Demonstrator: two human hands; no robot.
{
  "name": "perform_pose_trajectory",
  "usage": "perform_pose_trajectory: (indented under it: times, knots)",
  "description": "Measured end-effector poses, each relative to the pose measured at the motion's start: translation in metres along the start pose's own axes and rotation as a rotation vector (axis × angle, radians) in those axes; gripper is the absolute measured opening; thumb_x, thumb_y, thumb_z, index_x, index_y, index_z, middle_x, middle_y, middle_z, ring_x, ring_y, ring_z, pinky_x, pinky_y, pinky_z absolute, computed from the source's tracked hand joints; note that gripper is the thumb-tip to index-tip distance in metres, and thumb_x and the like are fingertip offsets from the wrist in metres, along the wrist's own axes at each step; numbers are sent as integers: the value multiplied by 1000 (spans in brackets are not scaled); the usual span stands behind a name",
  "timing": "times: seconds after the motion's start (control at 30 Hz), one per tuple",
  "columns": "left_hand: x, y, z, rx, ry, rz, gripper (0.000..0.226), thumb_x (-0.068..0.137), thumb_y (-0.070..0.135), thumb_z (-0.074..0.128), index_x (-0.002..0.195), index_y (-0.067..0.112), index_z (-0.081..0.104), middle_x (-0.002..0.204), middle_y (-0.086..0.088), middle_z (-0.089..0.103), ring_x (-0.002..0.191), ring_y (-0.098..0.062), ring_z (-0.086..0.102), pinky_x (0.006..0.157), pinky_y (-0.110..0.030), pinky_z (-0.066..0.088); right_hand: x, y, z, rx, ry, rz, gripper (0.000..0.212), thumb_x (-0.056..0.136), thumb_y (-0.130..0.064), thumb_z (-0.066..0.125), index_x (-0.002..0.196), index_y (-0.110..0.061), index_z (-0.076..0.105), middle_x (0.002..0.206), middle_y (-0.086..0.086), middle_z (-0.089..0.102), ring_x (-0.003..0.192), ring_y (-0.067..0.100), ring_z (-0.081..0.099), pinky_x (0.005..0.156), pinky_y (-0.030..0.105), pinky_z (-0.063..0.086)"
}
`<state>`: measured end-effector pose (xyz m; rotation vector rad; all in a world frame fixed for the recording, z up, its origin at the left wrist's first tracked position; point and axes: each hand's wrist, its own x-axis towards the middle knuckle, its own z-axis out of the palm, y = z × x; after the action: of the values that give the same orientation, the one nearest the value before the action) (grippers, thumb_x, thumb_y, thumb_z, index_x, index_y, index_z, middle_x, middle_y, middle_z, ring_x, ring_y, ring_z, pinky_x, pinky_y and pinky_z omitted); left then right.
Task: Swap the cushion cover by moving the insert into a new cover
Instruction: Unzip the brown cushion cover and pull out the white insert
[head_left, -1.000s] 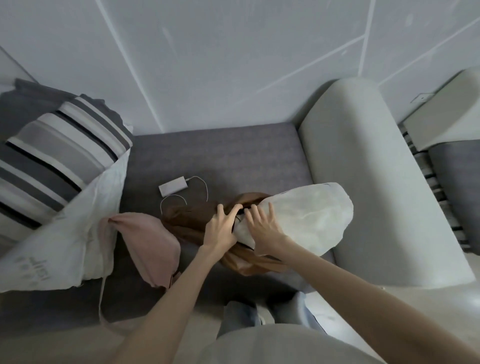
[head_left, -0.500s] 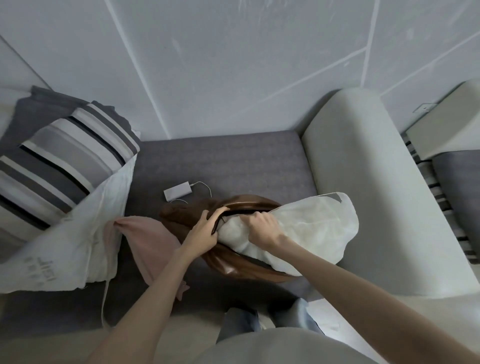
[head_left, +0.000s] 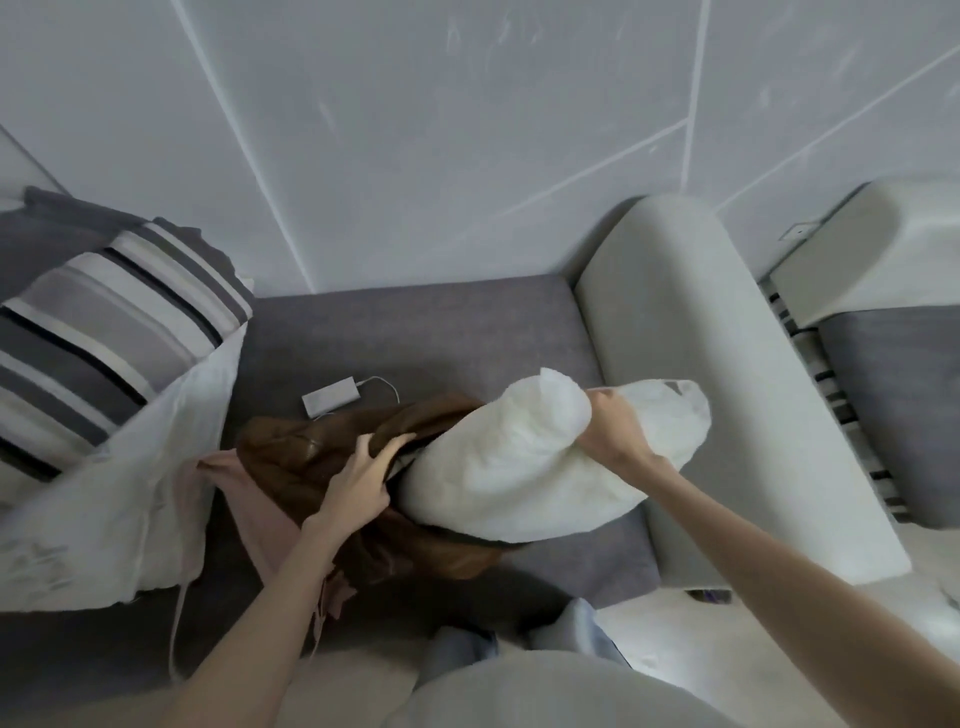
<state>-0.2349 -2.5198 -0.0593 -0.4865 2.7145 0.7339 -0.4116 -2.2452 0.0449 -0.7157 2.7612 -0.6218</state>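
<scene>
Head view: white insert lying across the grey sofa seat, mostly clear of the brown cover. Left hand clamped on the cover's mouth, right hand pinching the insert's top. Probably light, soft, compressible — best gripped by a bunched corner; cover looks slick.

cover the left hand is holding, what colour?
Brown, with a slight sheen: the cover under the left hand, clearest in the head view.
</scene>
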Motion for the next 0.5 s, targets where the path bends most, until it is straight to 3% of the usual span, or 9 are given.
perform_pose_trajectory:
  times: [0.07, 0.13, 0.2, 0.27, 0.33, 0.43, 0.5]
  knots:
    - [3, 17, 13, 18, -63, -28, 78, 83, 0, 48, 143, 45, 27, 142, -9, 24, 119, -39, 47, 87, -46, 48, -4, 23, 18, -49, -134, 178, 10, 80, -10, 52, 76, -13, 59, 77, 8, 66, 80, 35, 61, 69, 39, 47]
    - [3, 33, 31, -7, -119, -78, 77, 83, 0, 46, 144, 43, 27, 142, -11, 23, 117, -41, 48, 90, -46, 47, -11, 38, 34, -63, -191, 330, 27, 83, -3, 47, 108, -4, 57, 104, 14, 63, 101, 35, 56, 87, 42, 44]
    - [6, 42, 43, -36, -124, -115, 76, 85, 1, 46, 145, 42, 25, 142, -11, 22, 116, -40, 49, 89, -46, 47, -21, 35, 46, -27, -62, 309, 40, 78, 8, 42, 118, 1, 46, 113, 18, 51, 105, 34, 48, 92, 42, 40]
    - [13, 46, 45, -46, -98, -149, 76, 85, 1, 48, 145, 41, 24, 142, -10, 23, 116, -39, 49, 89, -47, 47, -36, 19, 55, 31, 103, 124, 50, 73, 9, 38, 122, -1, 43, 114, 15, 47, 105, 32, 47, 99, 41, 39]
    - [20, 49, 43, -35, -94, -181, 76, 86, 2, 50, 146, 42, 24, 142, -10, 24, 116, -38, 49, 89, -46, 47, -53, 3, 60, -6, 169, -129, 61, 65, 5, 36, 125, -5, 42, 120, 13, 46, 114, 32, 46, 113, 44, 25]
    - [30, 58, 42, 9, -82, -174, 73, 88, 8, 54, 146, 40, 23, 143, -11, 25, 114, -37, 51, 87, -45, 49, -70, -16, 78, -252, 54, -511, 64, 67, -12, 51, 130, -6, 47, 131, 13, 48, 128, 30, 41, 118, 49, 10]
    - [35, 66, 45, 26, -69, -157, 73, 86, 9, 56, 145, 40, 25, 142, -11, 28, 112, -36, 53, 86, -45, 50, -66, -25, 95, -414, -138, -624, 67, 72, -26, 60, 134, -3, 48, 138, 18, 47, 134, 34, 39, 119, 53, 6]
